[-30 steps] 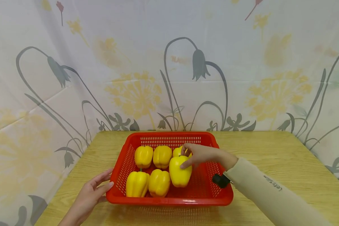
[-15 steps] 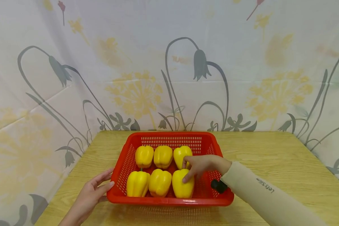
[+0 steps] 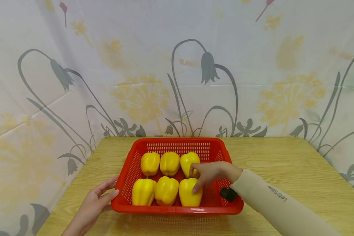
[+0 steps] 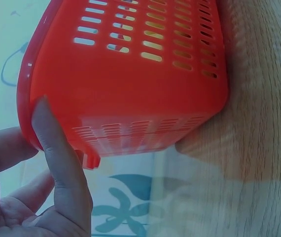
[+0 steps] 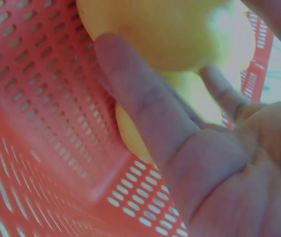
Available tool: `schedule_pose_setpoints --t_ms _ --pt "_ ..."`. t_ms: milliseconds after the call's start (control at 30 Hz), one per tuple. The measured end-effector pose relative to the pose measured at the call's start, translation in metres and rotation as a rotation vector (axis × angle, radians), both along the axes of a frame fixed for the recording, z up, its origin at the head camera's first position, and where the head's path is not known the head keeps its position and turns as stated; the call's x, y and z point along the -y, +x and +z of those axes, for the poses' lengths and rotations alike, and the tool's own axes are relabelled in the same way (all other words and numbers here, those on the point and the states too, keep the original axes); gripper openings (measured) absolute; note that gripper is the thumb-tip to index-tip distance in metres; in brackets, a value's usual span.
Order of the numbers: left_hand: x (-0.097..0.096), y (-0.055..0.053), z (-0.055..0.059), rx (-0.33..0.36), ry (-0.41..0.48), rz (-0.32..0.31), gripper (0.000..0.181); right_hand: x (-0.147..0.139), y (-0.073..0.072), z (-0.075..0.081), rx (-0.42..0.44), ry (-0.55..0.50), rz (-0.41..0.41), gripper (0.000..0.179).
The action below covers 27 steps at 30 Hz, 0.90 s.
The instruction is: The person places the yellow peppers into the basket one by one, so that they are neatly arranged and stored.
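Observation:
My right hand (image 3: pixel 210 173) reaches into a red plastic basket (image 3: pixel 177 210) and holds the front right yellow bell pepper (image 3: pixel 188 197) from above. Its thumb lies on the pepper's right side; the other fingers curl over the top, partly hidden. In the right wrist view the pepper (image 5: pixel 170 34) shows beyond the thumb. My left hand (image 3: pixel 92 200) grips the basket's left rim, its thumb on the near side. The left wrist view shows these fingers (image 4: pixel 56 143) at the rim, against the basket's outer wall (image 4: pixel 125 89).
Several other yellow bell peppers sit in two rows in the basket, including one behind the held pepper (image 3: pixel 188 160). A wooden table (image 3: pixel 271 157) bears the basket. Behind it hangs a flower-printed cloth (image 3: pixel 183 98). A small black device (image 3: pixel 228 194) sits at the right wrist.
My right hand has lowered the bell pepper from mid-basket into the front row's right place. Over the last half second it barely moves. The left hand stays at the rim.

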<state>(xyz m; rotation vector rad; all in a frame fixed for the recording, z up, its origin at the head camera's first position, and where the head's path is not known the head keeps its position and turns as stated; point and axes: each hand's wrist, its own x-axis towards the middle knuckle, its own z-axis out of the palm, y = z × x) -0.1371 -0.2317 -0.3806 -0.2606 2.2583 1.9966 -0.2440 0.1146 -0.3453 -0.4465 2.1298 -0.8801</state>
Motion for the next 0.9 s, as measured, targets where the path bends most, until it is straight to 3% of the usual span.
schedule_pose_setpoints --t_ms 167,367,633,900 --pt "0.000 0.000 0.000 0.000 0.000 -0.002 0.060 -0.003 -0.003 0.010 -0.093 -0.028 0.037 0.044" --pt "0.001 -0.001 -0.001 0.006 0.002 0.002 0.060 -0.013 -0.005 0.028 -0.280 -0.177 0.014 0.038" --pt "0.004 -0.001 -0.003 -0.004 -0.002 0.010 0.058 -0.034 -0.001 0.050 -0.505 -0.364 -0.090 0.027" --pt "0.015 -0.001 -0.012 0.015 -0.076 0.080 0.057 -0.065 0.012 0.048 -0.587 -0.420 -0.233 0.030"
